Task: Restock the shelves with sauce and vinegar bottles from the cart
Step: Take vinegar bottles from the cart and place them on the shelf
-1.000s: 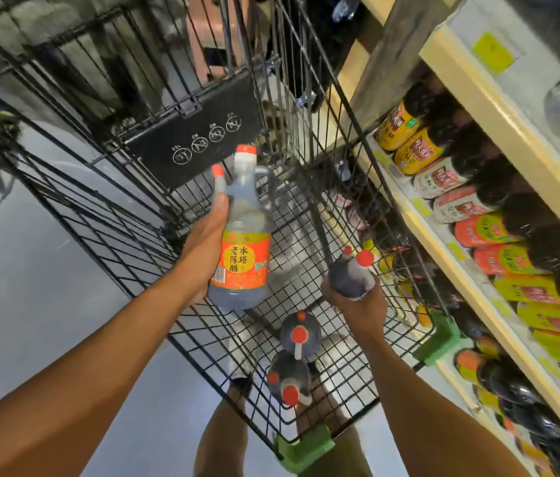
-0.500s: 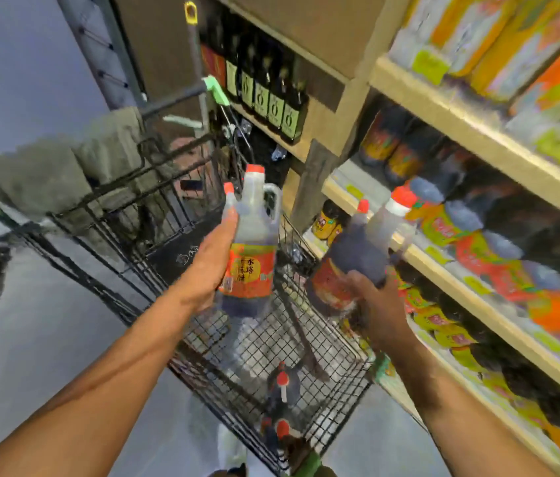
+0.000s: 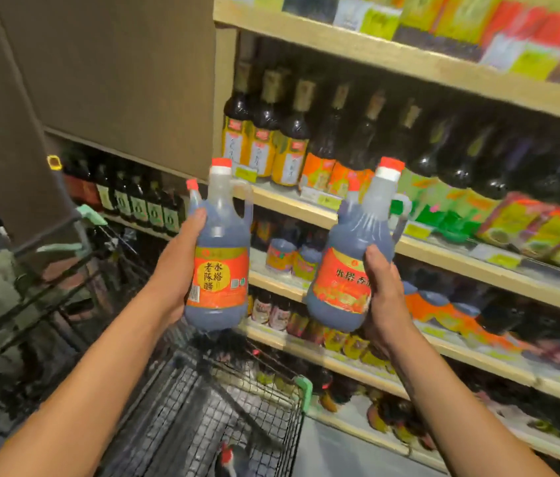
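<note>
Gripping upright bottle in left hand, tilted bottle in right hand, above cart rim, near shelf edge

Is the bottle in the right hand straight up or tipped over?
Tipped. The right hand holds its bottle slanted, with the red cap leaning to the right of the bottom.
</note>
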### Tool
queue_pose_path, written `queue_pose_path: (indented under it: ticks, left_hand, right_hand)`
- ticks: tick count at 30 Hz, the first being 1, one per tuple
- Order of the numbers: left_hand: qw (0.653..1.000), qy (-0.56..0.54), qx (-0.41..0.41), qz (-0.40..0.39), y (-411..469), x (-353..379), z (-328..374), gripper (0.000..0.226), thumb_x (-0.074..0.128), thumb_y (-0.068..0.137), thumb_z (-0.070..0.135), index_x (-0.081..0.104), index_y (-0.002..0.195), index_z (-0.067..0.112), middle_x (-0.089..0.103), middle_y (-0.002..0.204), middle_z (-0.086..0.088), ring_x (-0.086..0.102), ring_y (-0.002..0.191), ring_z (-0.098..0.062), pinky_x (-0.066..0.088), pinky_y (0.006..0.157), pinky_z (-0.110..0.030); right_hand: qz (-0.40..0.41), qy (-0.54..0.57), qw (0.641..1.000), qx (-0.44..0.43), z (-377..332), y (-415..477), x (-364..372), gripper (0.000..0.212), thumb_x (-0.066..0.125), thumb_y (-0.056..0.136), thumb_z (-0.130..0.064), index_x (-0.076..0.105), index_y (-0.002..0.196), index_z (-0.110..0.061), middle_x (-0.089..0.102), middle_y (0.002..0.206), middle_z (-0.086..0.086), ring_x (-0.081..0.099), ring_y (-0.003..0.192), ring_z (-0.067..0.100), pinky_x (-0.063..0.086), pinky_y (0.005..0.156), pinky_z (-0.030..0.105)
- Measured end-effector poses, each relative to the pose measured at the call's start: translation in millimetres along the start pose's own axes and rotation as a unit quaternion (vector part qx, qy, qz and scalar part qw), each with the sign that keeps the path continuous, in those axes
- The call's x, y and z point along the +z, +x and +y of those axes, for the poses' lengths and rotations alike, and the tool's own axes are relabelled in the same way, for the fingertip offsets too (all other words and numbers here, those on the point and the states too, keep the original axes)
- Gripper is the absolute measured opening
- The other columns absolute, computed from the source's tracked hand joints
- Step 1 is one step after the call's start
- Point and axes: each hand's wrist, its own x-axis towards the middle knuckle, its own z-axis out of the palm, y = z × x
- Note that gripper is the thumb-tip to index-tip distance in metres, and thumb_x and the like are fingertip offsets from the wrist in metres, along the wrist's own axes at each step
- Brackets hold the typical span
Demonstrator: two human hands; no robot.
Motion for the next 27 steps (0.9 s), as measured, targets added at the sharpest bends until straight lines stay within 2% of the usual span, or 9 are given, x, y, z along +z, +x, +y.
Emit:
queue_pose_path:
  ticks: [5, 7, 10, 15, 17, 19, 21, 23, 27]
  left_hand:
    - [0.998, 0.023, -0.017, -0.057, -14.6, 65.4, -13.0, 0.045, 0.043, 0.098, 0.058, 0.069, 0.113, 0.024, 0.08, 0.088, -0.005, 0.076, 0.07, -0.021, 0.061, 0.057, -0.03]
    - [0.995, 0.029, -0.028, -0.09, -24.9, 94.0, -21.7, 0.046, 0.047, 0.091, 0.063, 0.071, 0.111, 0.029, 0.079, 0.101, -0.01, 0.077, 0.078, -0.026, 0.063, 0.066, -0.035]
    - [0.991, 0.033, -0.035, -0.128, -48.0, 136.2, -36.8, 0.035, 0.045, 0.096, 0.059, 0.074, 0.099, 0.039, 0.08, 0.097, -0.008, 0.077, 0.077, -0.025, 0.063, 0.065, -0.034]
    - [0.982, 0.048, -0.035, -0.18, -103.2, 212.6, -61.5, 0.049, 0.049, 0.082, 0.064, 0.074, 0.106, 0.028, 0.079, 0.097, -0.011, 0.076, 0.078, -0.026, 0.064, 0.068, -0.036]
    - [0.977, 0.063, -0.037, -0.198, -127.9, 244.3, -74.6, 0.053, 0.051, 0.081, 0.064, 0.073, 0.108, 0.024, 0.079, 0.097, -0.012, 0.076, 0.077, -0.026, 0.063, 0.07, -0.038]
    - [0.972, 0.067, -0.046, -0.221, -152.7, 274.9, -90.8, 0.055, 0.051, 0.083, 0.065, 0.072, 0.112, 0.023, 0.078, 0.102, -0.014, 0.076, 0.082, -0.028, 0.062, 0.077, -0.042]
    - [0.966, 0.058, -0.073, -0.24, -176.2, 304.8, -107.6, 0.06, 0.049, 0.087, 0.067, 0.07, 0.12, 0.021, 0.077, 0.109, -0.017, 0.076, 0.089, -0.032, 0.061, 0.083, -0.046]
    - [0.957, 0.039, -0.111, -0.266, -202.1, 337.0, -123.7, 0.065, 0.045, 0.087, 0.071, 0.07, 0.12, 0.021, 0.077, 0.107, -0.018, 0.076, 0.084, -0.03, 0.063, 0.078, -0.044]
    - [0.916, 0.037, -0.199, -0.346, -254.2, 402.6, -156.7, 0.075, 0.046, 0.075, 0.078, 0.075, 0.108, 0.017, 0.077, 0.097, -0.018, 0.076, 0.077, -0.028, 0.064, 0.072, -0.043]
  right_hand:
    - [0.063, 0.0, 0.998, -0.022, -28.0, -33.7, -56.8, 0.119, 0.09, 0.049, -0.068, 0.052, 0.14, -0.001, 0.071, 0.115, 0.019, 0.073, 0.091, 0.029, 0.059, 0.08, 0.043]
    - [0.1, -0.008, 0.995, -0.025, -38.8, -54.0, -84.0, 0.122, 0.089, 0.045, -0.071, 0.053, 0.14, -0.002, 0.07, 0.117, 0.021, 0.073, 0.09, 0.028, 0.06, 0.078, 0.041]
    - [0.128, -0.026, 0.991, -0.037, -56.4, -87.9, -128.2, 0.116, 0.087, 0.045, -0.074, 0.058, 0.133, -0.005, 0.075, 0.108, 0.013, 0.074, 0.088, 0.025, 0.061, 0.073, 0.036]
    - [0.173, -0.047, 0.983, -0.041, -88.9, -149.6, -202.0, 0.112, 0.086, 0.046, -0.075, 0.059, 0.13, -0.004, 0.077, 0.095, 0.005, 0.074, 0.081, 0.019, 0.059, 0.066, 0.031]
    - [0.191, -0.055, 0.979, -0.041, -101.3, -178.0, -233.2, 0.103, 0.084, 0.05, -0.073, 0.062, 0.124, -0.006, 0.076, 0.091, 0.005, 0.074, 0.079, 0.019, 0.058, 0.064, 0.031]
    - [0.216, -0.053, 0.974, -0.043, -110.8, -206.9, -265.8, 0.08, 0.079, 0.061, -0.062, 0.063, 0.119, -0.008, 0.076, 0.087, 0.004, 0.074, 0.076, 0.019, 0.058, 0.063, 0.031]
    - [0.238, -0.045, 0.969, -0.043, -120.0, -235.9, -296.1, 0.07, 0.071, 0.072, -0.052, 0.062, 0.122, -0.004, 0.075, 0.09, 0.009, 0.074, 0.077, 0.023, 0.059, 0.063, 0.034]
    - [0.263, -0.045, 0.963, -0.041, -126.9, -267.7, -325.8, 0.07, 0.069, 0.077, -0.049, 0.06, 0.127, -0.002, 0.073, 0.099, 0.018, 0.073, 0.084, 0.03, 0.061, 0.069, 0.04]
    - [0.334, -0.038, 0.941, -0.042, -137.9, -333.0, -383.4, 0.08, 0.072, 0.066, -0.057, 0.062, 0.127, -0.007, 0.072, 0.11, 0.025, 0.072, 0.093, 0.037, 0.06, 0.078, 0.045]
